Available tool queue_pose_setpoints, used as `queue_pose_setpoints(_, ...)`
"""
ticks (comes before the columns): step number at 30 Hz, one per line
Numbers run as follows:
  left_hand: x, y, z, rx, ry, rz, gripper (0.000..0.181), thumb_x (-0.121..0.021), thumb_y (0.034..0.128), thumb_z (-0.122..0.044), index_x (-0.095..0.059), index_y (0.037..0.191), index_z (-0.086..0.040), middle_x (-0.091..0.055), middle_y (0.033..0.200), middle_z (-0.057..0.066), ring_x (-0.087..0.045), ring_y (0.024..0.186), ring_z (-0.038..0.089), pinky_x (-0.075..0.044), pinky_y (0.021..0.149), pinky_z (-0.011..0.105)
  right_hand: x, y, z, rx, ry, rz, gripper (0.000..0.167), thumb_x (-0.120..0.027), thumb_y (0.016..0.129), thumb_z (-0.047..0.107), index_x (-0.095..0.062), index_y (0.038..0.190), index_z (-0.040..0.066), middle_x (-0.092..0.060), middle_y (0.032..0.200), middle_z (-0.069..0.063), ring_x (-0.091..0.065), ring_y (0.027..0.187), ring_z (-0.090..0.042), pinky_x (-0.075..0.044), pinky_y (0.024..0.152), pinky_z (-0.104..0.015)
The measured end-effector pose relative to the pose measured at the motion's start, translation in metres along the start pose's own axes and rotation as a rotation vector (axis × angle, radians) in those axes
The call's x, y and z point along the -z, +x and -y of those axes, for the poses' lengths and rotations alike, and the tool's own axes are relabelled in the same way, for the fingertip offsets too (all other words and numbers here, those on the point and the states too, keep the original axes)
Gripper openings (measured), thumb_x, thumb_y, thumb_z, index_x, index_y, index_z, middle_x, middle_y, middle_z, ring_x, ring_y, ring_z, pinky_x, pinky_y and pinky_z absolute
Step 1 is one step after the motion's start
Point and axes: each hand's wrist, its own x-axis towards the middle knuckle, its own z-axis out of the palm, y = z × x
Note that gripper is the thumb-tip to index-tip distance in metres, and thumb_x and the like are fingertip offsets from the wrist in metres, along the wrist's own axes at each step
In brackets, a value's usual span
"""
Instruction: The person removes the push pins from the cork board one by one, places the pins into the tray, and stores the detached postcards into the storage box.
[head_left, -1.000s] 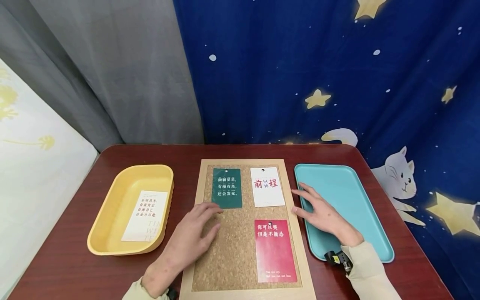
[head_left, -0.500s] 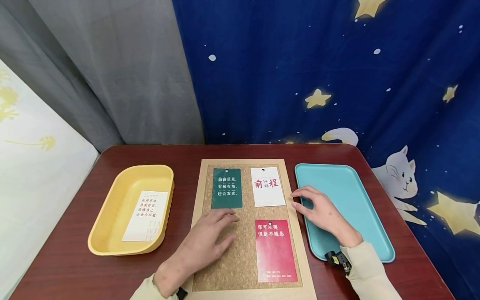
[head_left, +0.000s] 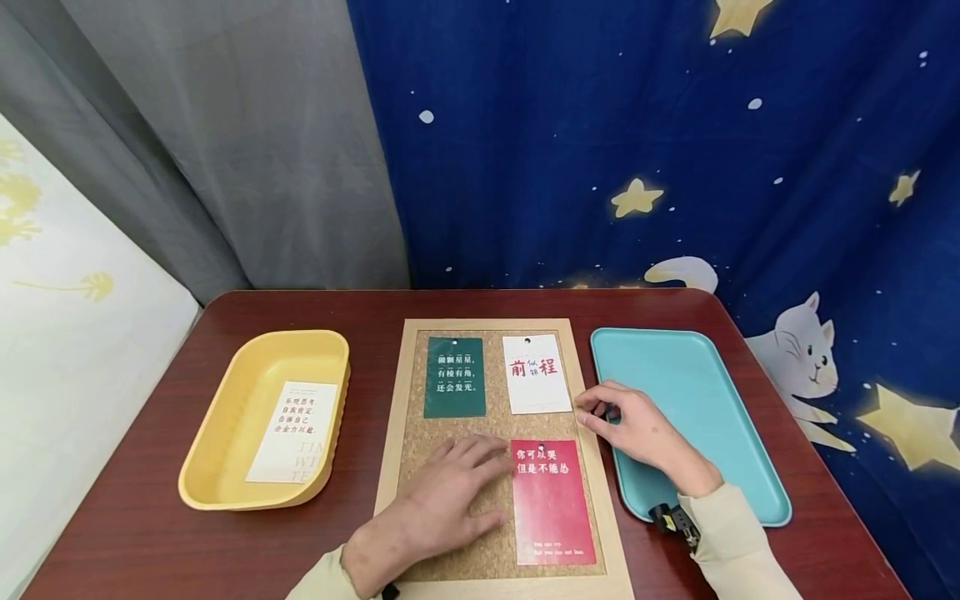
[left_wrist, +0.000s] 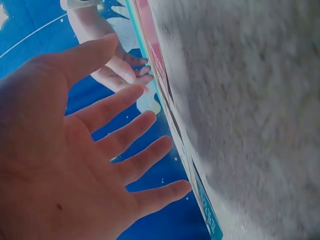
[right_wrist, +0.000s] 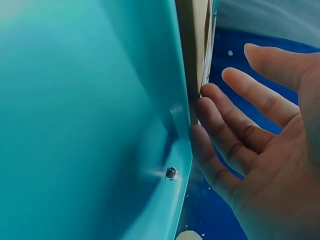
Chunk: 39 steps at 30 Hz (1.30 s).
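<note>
My left hand (head_left: pixel 442 507) is over the lower part of the cork board (head_left: pixel 420 433), fingers spread and holding nothing, their tips at the left edge of the pink card (head_left: pixel 553 508). The left wrist view shows the empty palm (left_wrist: pixel 75 160) beside the board surface. Between the board's right frame and the teal tray (head_left: pixel 690 400) is my right hand (head_left: pixel 641 427), its fingers loosely bent and empty. A green card (head_left: pixel 454 387) and a white card (head_left: pixel 538 387) are at the board's top, each with a dark pin at its upper edge, as on the pink one.
On the left stands a yellow basket (head_left: pixel 225 417) with a white card (head_left: pixel 288 442) of red writing lying in it. In the right wrist view, a small round shiny pin (right_wrist: pixel 172 173) is near the tray's edge. Curtains (head_left: pixel 525 167) hang behind the dark red table (head_left: pixel 375 308).
My left hand has moved right across the board to the pink card. The right hand has shifted slightly left, with its fingers and thumb more bent.
</note>
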Motion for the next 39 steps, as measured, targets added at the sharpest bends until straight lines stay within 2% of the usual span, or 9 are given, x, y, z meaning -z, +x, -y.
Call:
queue_pose_setpoints(7, -0.003, 0.002, -0.003, -0.003, -0.014, 0.045, 0.062, -0.076, 0.0919, -0.049, -0.057, 0.148, -0.03, -0.047, 0.161, -0.005, -0.042, 0.151, 0.026, -0.032, 0.123, 0.066, -0.002, -0.001, 0.005, 0.01, 0.013, 0.03, 0.016, -0.077, 0.094, 0.016, -0.077, 0.11, 0.017, -0.069, 0.099, 0.008, -0.059, 0.085, -0.002, -0.055, 0.077, -0.028)
queue_pose_setpoints(15, -0.005, 0.006, -0.004, -0.007, -0.006, 0.095, 0.064, -0.077, 0.0896, -0.052, -0.057, 0.148, -0.034, -0.043, 0.165, -0.006, -0.039, 0.153, 0.028, -0.032, 0.121, 0.069, -0.002, -0.003, 0.013, 0.036, 0.018, 0.097, 0.014, -0.077, 0.094, 0.016, -0.078, 0.108, 0.019, -0.069, 0.096, 0.011, -0.06, 0.083, -0.001, -0.057, 0.076, -0.028)
queue_pose_setpoints(26, -0.009, 0.009, -0.009, 0.006, 0.08, 0.175, 0.077, -0.073, 0.0873, -0.064, -0.047, 0.155, -0.038, -0.033, 0.171, -0.003, -0.032, 0.159, 0.03, -0.03, 0.123, 0.067, -0.009, -0.003, 0.019, 0.077, 0.041, 0.163, 0.006, -0.078, 0.094, 0.02, -0.077, 0.1, 0.02, -0.068, 0.092, 0.012, -0.06, 0.08, 0.0, -0.055, 0.073, -0.023)
queue_pose_setpoints(30, -0.01, 0.009, -0.01, 0.013, 0.091, 0.183, 0.079, -0.073, 0.0866, -0.065, -0.046, 0.156, -0.039, -0.03, 0.173, -0.003, -0.03, 0.16, 0.03, -0.029, 0.124, 0.066, -0.011, -0.003, 0.022, 0.083, 0.036, 0.159, 0.009, -0.08, 0.093, 0.022, -0.077, 0.101, 0.022, -0.067, 0.093, 0.013, -0.059, 0.082, 0.0, -0.054, 0.074, -0.022)
queue_pose_setpoints(36, -0.01, 0.009, -0.011, 0.003, 0.124, 0.181, 0.081, -0.072, 0.0866, -0.066, -0.045, 0.156, -0.036, -0.031, 0.172, -0.001, -0.031, 0.159, 0.031, -0.03, 0.124, 0.066, -0.014, -0.002, 0.025, 0.134, 0.02, 0.151, 0.013, -0.082, 0.09, 0.017, -0.079, 0.1, 0.025, -0.071, 0.097, 0.009, -0.061, 0.089, -0.01, -0.054, 0.079, -0.027)
queue_pose_setpoints(39, -0.01, 0.009, -0.012, 0.002, 0.136, 0.181, 0.08, -0.071, 0.0875, -0.066, -0.045, 0.157, -0.036, -0.031, 0.172, -0.001, -0.031, 0.16, 0.03, -0.03, 0.124, 0.066, -0.016, -0.002, 0.026, 0.149, 0.018, 0.16, 0.014, -0.082, 0.09, 0.017, -0.079, 0.101, 0.025, -0.071, 0.098, 0.007, -0.06, 0.089, -0.013, -0.052, 0.078, -0.028)
